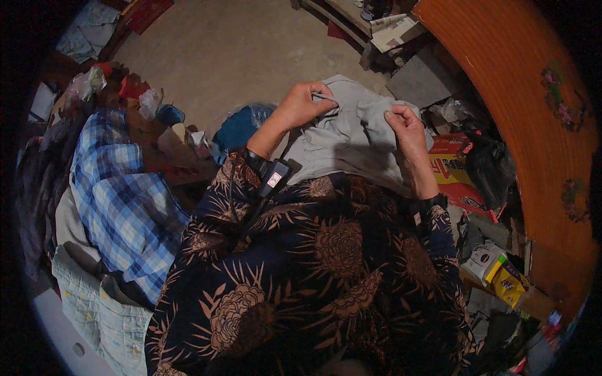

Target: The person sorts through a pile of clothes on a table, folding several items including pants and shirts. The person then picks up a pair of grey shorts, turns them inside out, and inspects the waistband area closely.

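A light grey cloth garment [348,145] lies over my lap, its far end raised between my hands. My left hand [308,105] pinches a folded edge of it between thumb and fingers. On the other side, my right hand [407,124] grips the cloth near its right edge with thumb and bent fingers. The fabric between them is creased and partly in shadow. Dark patterned sleeves cover my arms, and a black device [274,178] with a cable is at my left wrist.
At the left lie a blue plaid cloth [129,202] and a pale quilted pad [99,301]. A blue plastic bag [240,129] is beyond my left forearm. To the right are a red and yellow package [451,169], a black plastic bag [491,164] and an orange wooden panel [522,94].
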`<action>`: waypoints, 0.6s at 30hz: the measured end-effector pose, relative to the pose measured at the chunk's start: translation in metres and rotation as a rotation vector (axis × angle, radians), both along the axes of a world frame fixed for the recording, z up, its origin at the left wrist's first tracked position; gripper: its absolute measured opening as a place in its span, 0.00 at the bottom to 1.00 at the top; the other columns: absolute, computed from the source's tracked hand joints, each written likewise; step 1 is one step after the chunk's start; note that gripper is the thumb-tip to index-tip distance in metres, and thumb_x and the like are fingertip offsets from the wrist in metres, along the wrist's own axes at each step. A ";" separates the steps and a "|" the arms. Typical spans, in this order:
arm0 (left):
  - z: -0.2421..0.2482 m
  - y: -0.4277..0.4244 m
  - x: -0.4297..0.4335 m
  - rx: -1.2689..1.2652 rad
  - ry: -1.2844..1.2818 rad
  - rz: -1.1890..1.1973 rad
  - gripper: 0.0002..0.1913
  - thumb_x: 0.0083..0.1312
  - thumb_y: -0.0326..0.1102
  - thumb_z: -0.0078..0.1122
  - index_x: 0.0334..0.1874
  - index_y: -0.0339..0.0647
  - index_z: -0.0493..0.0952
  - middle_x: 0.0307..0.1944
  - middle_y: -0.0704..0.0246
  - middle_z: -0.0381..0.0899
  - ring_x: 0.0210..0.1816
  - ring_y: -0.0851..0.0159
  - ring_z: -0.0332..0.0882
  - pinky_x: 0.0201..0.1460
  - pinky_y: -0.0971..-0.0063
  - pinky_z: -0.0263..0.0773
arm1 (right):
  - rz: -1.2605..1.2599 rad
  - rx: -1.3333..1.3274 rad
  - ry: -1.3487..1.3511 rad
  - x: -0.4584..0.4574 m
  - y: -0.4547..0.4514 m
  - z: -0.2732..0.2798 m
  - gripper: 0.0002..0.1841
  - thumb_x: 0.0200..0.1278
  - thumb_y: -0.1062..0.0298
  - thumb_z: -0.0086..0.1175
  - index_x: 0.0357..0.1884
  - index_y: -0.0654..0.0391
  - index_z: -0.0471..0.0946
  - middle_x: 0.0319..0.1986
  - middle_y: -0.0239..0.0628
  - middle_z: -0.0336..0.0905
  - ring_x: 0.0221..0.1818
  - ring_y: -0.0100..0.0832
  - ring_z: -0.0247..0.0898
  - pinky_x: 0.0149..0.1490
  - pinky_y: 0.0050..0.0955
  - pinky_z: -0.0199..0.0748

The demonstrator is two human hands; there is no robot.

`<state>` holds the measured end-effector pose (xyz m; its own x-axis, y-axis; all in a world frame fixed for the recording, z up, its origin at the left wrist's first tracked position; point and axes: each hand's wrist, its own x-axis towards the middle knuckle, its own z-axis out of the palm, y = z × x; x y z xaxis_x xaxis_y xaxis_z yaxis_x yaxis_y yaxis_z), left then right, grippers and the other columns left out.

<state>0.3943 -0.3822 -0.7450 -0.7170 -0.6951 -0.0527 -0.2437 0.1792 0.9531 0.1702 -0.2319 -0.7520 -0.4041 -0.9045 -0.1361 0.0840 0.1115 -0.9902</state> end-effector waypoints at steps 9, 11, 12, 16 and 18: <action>0.010 0.006 -0.005 -0.024 0.093 0.016 0.10 0.56 0.31 0.60 0.39 0.40 0.82 0.27 0.71 0.80 0.31 0.74 0.73 0.39 0.78 0.71 | 0.003 -0.006 -0.091 -0.003 0.001 -0.008 0.12 0.60 0.68 0.62 0.43 0.58 0.74 0.31 0.26 0.76 0.34 0.17 0.68 0.43 0.17 0.66; 0.010 0.006 -0.005 -0.012 0.050 -0.065 0.11 0.57 0.29 0.59 0.42 0.39 0.82 0.32 0.71 0.81 0.35 0.74 0.74 0.43 0.78 0.71 | 0.002 -0.024 -0.091 -0.003 0.002 -0.007 0.11 0.61 0.68 0.62 0.43 0.58 0.74 0.31 0.26 0.77 0.34 0.17 0.69 0.43 0.17 0.66; 0.010 0.005 -0.004 -0.012 -0.023 -0.124 0.11 0.58 0.27 0.59 0.43 0.39 0.82 0.37 0.71 0.82 0.39 0.75 0.74 0.46 0.79 0.71 | 0.005 -0.019 -0.113 -0.002 0.002 -0.006 0.11 0.61 0.69 0.62 0.43 0.58 0.74 0.31 0.26 0.77 0.34 0.17 0.69 0.43 0.17 0.66; 0.007 0.004 -0.003 0.017 -0.104 -0.219 0.10 0.60 0.27 0.59 0.44 0.38 0.82 0.41 0.72 0.83 0.42 0.75 0.75 0.49 0.80 0.71 | 0.016 0.011 -0.164 -0.002 0.004 -0.004 0.10 0.61 0.69 0.61 0.43 0.58 0.74 0.31 0.26 0.77 0.34 0.17 0.70 0.42 0.17 0.66; 0.005 0.004 -0.003 -0.028 -0.047 -0.187 0.09 0.62 0.30 0.59 0.43 0.37 0.81 0.39 0.73 0.82 0.40 0.76 0.75 0.48 0.80 0.70 | 0.015 0.005 -0.164 -0.003 0.004 -0.005 0.10 0.62 0.70 0.60 0.43 0.58 0.74 0.31 0.26 0.77 0.34 0.17 0.70 0.42 0.16 0.66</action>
<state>0.3912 -0.3783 -0.7400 -0.8309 -0.5518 -0.0711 -0.2474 0.2520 0.9356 0.1675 -0.2277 -0.7566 -0.3627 -0.9093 -0.2038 0.2431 0.1188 -0.9627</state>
